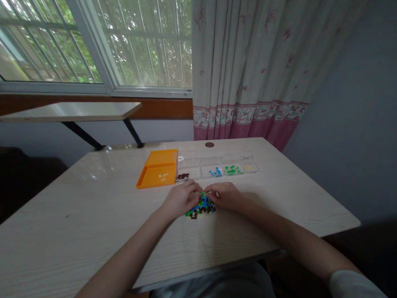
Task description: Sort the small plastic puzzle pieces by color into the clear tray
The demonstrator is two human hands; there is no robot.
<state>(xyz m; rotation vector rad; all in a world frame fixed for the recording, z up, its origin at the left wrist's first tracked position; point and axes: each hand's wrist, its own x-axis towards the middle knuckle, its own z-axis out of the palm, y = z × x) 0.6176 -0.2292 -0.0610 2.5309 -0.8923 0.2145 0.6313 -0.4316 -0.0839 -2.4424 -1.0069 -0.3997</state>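
Multicoloured pieces (pixel 206 204) lie heaped between both hands (pixel 180 199) (pixel 227 195).

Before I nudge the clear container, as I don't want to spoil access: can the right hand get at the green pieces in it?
Probably yes: the green pieces lie beyond the right hand, with only tabletop and the container's rim visible between, though a clear lid can't be ruled out.
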